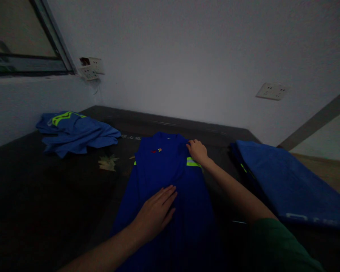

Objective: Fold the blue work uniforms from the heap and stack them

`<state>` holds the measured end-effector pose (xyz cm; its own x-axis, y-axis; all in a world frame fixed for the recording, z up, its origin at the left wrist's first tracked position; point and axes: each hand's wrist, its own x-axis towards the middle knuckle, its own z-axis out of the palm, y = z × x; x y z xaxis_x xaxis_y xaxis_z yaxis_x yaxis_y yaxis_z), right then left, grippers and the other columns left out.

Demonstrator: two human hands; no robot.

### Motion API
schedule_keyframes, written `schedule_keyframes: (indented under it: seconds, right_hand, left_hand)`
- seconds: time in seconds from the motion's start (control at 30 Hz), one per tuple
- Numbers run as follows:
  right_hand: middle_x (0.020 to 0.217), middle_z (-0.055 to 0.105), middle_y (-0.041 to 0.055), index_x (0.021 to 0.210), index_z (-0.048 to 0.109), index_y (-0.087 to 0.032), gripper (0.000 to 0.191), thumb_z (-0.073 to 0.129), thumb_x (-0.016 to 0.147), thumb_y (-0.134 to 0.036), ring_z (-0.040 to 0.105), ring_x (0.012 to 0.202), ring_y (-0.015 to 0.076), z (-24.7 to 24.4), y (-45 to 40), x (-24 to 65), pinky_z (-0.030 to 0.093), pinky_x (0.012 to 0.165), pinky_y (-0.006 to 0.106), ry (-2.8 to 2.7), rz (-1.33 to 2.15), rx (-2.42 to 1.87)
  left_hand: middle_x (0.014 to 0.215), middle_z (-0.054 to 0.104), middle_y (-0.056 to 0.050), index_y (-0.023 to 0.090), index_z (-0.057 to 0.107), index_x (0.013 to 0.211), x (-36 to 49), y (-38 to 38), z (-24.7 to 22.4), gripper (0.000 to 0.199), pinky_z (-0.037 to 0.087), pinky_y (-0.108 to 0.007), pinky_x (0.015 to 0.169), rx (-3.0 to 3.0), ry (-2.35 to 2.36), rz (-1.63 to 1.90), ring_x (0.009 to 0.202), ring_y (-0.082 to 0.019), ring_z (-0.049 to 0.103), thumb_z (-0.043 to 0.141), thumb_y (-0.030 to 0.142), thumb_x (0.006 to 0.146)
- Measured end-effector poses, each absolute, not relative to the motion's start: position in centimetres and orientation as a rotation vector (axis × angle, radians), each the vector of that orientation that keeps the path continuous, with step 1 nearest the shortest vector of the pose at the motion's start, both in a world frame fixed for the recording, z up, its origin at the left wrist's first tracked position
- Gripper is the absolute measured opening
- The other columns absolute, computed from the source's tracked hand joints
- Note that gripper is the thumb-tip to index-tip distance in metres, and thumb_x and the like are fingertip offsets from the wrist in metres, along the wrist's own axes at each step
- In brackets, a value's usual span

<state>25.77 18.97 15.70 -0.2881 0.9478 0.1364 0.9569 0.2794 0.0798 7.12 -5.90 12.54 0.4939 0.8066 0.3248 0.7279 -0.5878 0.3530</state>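
Note:
A dark blue garment with yellow-green reflective bands and a small red and yellow mark on its chest lies on the dark table, collar toward the wall. My left hand rests flat on the middle of it, fingers stretched out. Near the collar's right side, my right hand touches the shoulder edge above a reflective band. Its fingers are bent, and whether they pinch the cloth is unclear.
A crumpled blue garment lies at the table's back left, near a pale leaf-like patch. Folded blue cloth lies at the right. Behind the table stands a wall with sockets; a window is at upper left.

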Motion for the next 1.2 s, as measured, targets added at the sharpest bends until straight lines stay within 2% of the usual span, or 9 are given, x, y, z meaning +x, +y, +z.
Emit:
schedule_keyframes:
  seconds: [0.17,0.3,0.43,0.53,0.6,0.7,0.83,1.03,1.2]
  right_hand:
    - [0.145,0.043,0.0203,0.138,0.046,-0.011,0.055,0.028,0.099,-0.047,0.040,0.132,0.0320,13.1,15.2,25.8,0.025,0.106,0.057,-2.503,-0.102,-1.930]
    - [0.148,0.039,0.0177,0.141,0.043,-0.013,0.055,0.030,0.099,-0.046,0.032,0.138,0.0316,12.8,14.9,26.2,0.016,0.109,0.064,-2.412,-0.120,-1.861]
    - [0.141,0.048,0.0159,0.133,0.052,-0.013,0.042,0.041,0.098,-0.033,0.037,0.134,0.0273,14.7,12.4,25.8,0.024,0.111,0.051,-2.389,-0.166,-1.520]
    - [0.119,0.064,0.0106,0.116,0.063,-0.017,0.028,0.047,0.095,-0.027,0.055,0.112,0.0207,16.0,9.0,25.3,0.040,0.098,0.036,-2.552,0.140,-1.163]
    - [0.103,0.068,0.0070,0.104,0.066,-0.018,0.020,0.052,0.094,-0.028,0.060,0.098,0.0181,16.3,7.0,25.0,0.043,0.089,0.031,-2.640,0.371,-1.024]
    - [0.096,0.067,0.0055,0.095,0.066,-0.018,0.016,0.057,0.091,-0.031,0.059,0.093,0.0177,16.1,5.1,24.6,0.042,0.083,0.030,-2.681,0.493,-1.035]
    - [0.098,0.064,0.0069,0.092,0.064,-0.017,0.021,0.052,0.095,-0.035,0.055,0.096,0.0200,15.4,4.4,23.5,0.039,0.081,0.032,-2.749,0.307,-1.195]
    - [0.109,0.061,0.0129,0.103,0.062,-0.017,0.027,0.039,0.098,-0.031,0.049,0.104,0.0265,14.2,3.2,21.9,0.038,0.084,0.037,-2.778,-0.170,-1.330]
    - [0.110,0.060,0.0127,0.110,0.058,-0.015,0.027,0.038,0.097,-0.027,0.049,0.103,0.0276,13.8,2.6,21.8,0.038,0.085,0.038,-2.736,-0.290,-1.271]
  left_hand:
    - [0.133,0.059,-0.010,0.014,0.057,0.127,7.2,-5.9,12.2,0.037,0.043,-0.041,0.108,2.592,1.367,0.698,0.128,-0.021,0.051,0.044,0.021,0.093]
    - [0.131,0.061,-0.007,0.019,0.061,0.122,7.0,-5.8,12.1,0.033,0.042,-0.045,0.108,2.581,1.300,0.728,0.128,-0.021,0.051,0.044,0.022,0.094]
    - [0.126,0.063,-0.006,0.020,0.061,0.119,6.6,-5.7,13.2,0.029,0.048,-0.037,0.102,2.486,1.340,0.819,0.120,-0.019,0.055,0.045,0.021,0.094]
    - [0.112,0.065,-0.007,0.017,0.061,0.112,6.1,-5.6,14.6,0.024,0.051,-0.036,0.092,2.415,1.515,0.808,0.106,-0.020,0.059,0.048,0.019,0.092]
    - [0.103,0.065,-0.007,0.017,0.062,0.104,5.9,-5.6,15.2,0.018,0.050,-0.037,0.089,2.427,1.589,0.707,0.099,-0.022,0.059,0.050,0.019,0.091]
    - [0.100,0.065,-0.006,0.017,0.064,0.101,6.1,-5.8,15.4,0.016,0.049,-0.037,0.086,2.471,1.588,0.582,0.095,-0.022,0.058,0.052,0.020,0.090]
    - [0.102,0.063,-0.006,0.019,0.065,0.102,6.6,-6.3,14.9,0.017,0.048,-0.036,0.085,2.519,1.544,0.557,0.096,-0.022,0.057,0.052,0.021,0.090]
    - [0.104,0.061,-0.006,0.018,0.061,0.100,7.0,-6.4,14.5,0.014,0.047,-0.035,0.089,2.515,1.543,0.537,0.098,-0.020,0.057,0.054,0.019,0.088]
    - [0.106,0.060,-0.009,0.016,0.057,0.105,7.2,-6.8,15.4,0.022,0.047,-0.039,0.088,2.558,1.583,0.443,0.100,-0.025,0.056,0.057,0.026,0.085]
